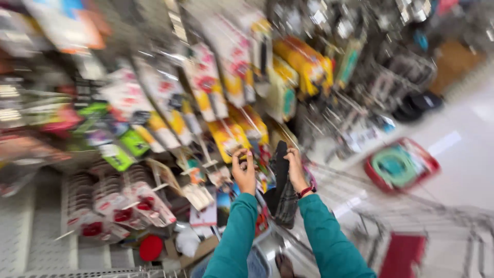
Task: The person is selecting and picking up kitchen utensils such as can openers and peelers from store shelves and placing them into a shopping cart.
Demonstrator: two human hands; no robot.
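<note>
Frame heavily motion-blurred. Both arms in teal sleeves raised toward a shop display rack (154, 118) hung with carded goods. Right hand (296, 170), fingers closed on a dark flat item (281, 177) with a checked lower part, held upright just before the rack. Left hand (243, 167) fingers curled near a hanging card; whether gripping it, cannot tell. Item off its hook. Red basket (401, 164) on floor, well apart.

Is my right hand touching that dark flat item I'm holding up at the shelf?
Touching: the head view shows the right hand gripping the dark item at its upper edge, fingers wrapped on it.
</note>
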